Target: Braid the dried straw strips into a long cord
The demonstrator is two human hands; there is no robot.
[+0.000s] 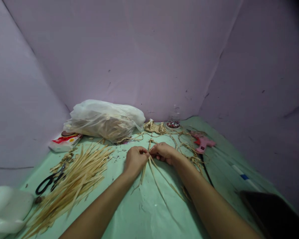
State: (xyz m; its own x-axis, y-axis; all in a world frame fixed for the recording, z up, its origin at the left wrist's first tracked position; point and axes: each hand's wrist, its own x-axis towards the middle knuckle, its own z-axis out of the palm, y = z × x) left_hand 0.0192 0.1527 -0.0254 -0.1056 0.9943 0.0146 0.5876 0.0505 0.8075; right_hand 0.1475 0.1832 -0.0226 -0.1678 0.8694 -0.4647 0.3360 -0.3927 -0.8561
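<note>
Both hands meet at the middle of the green table cover, pinching a braid of dried plant strips (pixel 149 144). My left hand (pixel 136 159) grips it from the left, thumb and forefinger closed. From the other side, my right hand (pixel 163 152) holds it in a pinch. Above the fingers a short braided end shows; below them several loose strips (pixel 156 182) fan out toward me. A finished-looking woven piece (pixel 154 127) lies beyond the hands. To the left is a large pile of flat straw-coloured strips (pixel 82 179).
Black-handled scissors (pixel 46 184) lie beside the strip pile. A filled plastic bag (pixel 107 119), a small box (pixel 64 142) and a container of beads (pixel 173 124) stand at the back. On the right are braided cord (pixel 191 156), a pink glue gun (pixel 203 142) and a dark flat object (pixel 271 212).
</note>
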